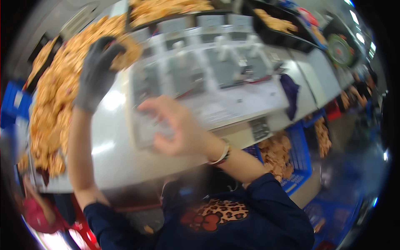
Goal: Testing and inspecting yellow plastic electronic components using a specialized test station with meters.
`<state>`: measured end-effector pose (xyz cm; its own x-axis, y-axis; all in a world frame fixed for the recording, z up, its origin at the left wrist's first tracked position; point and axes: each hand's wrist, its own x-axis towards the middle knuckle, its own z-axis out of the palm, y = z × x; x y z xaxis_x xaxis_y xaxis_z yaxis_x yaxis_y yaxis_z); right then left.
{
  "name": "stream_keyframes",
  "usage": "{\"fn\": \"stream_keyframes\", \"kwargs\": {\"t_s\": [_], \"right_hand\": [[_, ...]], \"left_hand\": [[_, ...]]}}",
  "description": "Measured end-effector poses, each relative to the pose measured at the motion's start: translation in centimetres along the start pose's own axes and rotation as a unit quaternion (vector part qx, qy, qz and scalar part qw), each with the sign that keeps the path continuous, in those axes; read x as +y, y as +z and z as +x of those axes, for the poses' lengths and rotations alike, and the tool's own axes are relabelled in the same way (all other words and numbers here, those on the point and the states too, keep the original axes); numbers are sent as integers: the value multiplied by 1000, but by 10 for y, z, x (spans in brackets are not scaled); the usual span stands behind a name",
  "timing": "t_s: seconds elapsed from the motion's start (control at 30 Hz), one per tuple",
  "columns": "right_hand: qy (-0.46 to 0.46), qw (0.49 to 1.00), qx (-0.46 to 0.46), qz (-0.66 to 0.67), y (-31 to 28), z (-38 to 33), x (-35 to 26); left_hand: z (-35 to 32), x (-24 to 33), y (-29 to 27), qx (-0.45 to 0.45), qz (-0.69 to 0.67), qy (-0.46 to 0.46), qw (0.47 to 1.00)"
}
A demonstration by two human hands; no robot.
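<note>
My left hand (pixel 100 73), in a grey glove, reaches to the far left edge of a white workbench. Between its fingers and thumb is a flat, floppy tan-orange piece (pixel 128 52); motion blur hides what it is made of. Beside that hand lies a long heap of similar tan-orange pieces (pixel 56 100). My bare right hand (pixel 173 125) hovers over the near left corner of a white board (pixel 246 102), its fingers curved, thumb apart and nothing visible between them. On the board stands a row of grey plates (pixel 185 73) with white upright knobs.
A dark tray of tan pieces (pixel 275 21) stands at the back right, near a round green-rimmed dial (pixel 339 51). A purple cloth (pixel 289 93) hangs by the board's right end. Blue baskets (pixel 302 154) with tan pieces sit below right. Another person (pixel 41 212) is at lower left.
</note>
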<state>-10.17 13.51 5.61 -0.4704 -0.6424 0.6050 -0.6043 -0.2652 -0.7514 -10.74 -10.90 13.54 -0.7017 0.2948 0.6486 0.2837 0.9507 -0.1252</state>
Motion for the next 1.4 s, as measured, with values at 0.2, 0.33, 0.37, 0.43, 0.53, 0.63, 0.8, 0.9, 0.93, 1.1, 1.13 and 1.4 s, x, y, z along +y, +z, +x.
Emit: {"fn": "stream_keyframes", "kwargs": {"t_s": [0.2, 0.33, 0.37, 0.43, 0.53, 0.63, 0.8, 0.9, 0.93, 1.1, 1.13, 1.4], "right_hand": [[-32, 998, 18, 47, 28, 1, 16], [-57, 995, 75, 44, 25, -3, 26], [-60, 994, 82, 41, 22, -2, 23], [-82, 993, 75, 43, 20, 1, 18], [-47, 995, 78, 48, 21, -2, 17], [74, 997, 6, 27, 15, -9, 9], [-2, 991, 114, -73, -40, -20, 1], [-11, 959, 199, -199, -52, -19, 6], [-12, 960, 199, -199, -53, -19, 12], [10, 968, 172, -183, -54, -26, 19], [13, 964, 180, -195, -53, -27, 17], [-30, 985, 143, -90, -45, -20, 22]], "left_hand": [[-25, 18, -4, -85, -26, 36, 995], [-51, -9, 50, -76, -142, 62, 985], [-47, -3, 55, -108, -181, 55, 976], [-46, 2, 43, -111, -181, 59, 976], [-42, 16, 34, -132, -187, 42, 973], [-93, -51, 60, -24, -262, -82, 961], [-120, -49, 26, -248, 31, -406, 879], [-165, -61, 31, -377, 203, -451, 783], [-165, -50, 28, -348, 179, -452, 802], [-132, -25, 30, -363, 127, -424, 820], [-132, -23, 33, -339, 119, -415, 836], [-119, -18, 42, -169, 59, -335, 925]]}}
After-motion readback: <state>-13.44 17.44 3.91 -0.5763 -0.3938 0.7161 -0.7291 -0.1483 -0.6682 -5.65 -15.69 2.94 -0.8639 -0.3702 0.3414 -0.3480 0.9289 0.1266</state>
